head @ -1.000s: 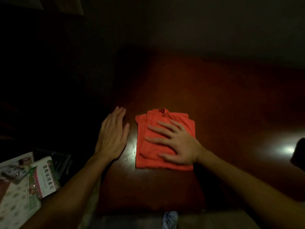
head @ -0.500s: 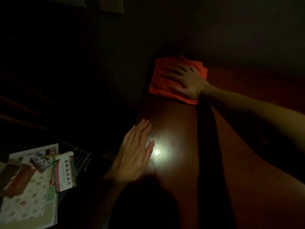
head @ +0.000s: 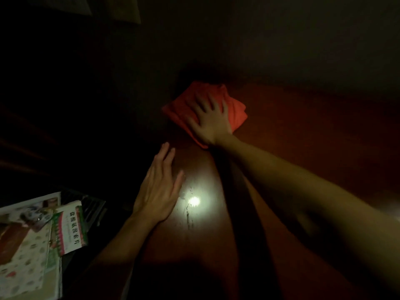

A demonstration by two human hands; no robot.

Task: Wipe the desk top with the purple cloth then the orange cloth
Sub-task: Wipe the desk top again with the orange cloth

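The room is dark. A folded orange cloth [head: 233, 105] lies on the reddish-brown desk top [head: 303, 135] near its far left corner. My right hand [head: 211, 120] presses flat on the cloth with fingers spread, arm stretched far forward. My left hand [head: 159, 189] rests flat on the desk near its left edge, fingers together, holding nothing. A bright spot of reflected light [head: 194, 200] glares on the desk just right of my left hand. No purple cloth is visible.
Left of the desk, lower down, lie a patterned box or paper [head: 23, 258] and a small white-and-green packet with printed characters [head: 70, 228]. A dark wall stands behind the desk. The desk's left edge runs beside my left hand.
My right hand pushed the orange cloth from the near middle of the desk to its far left corner and turned it slightly. My left hand stayed flat on the desk.
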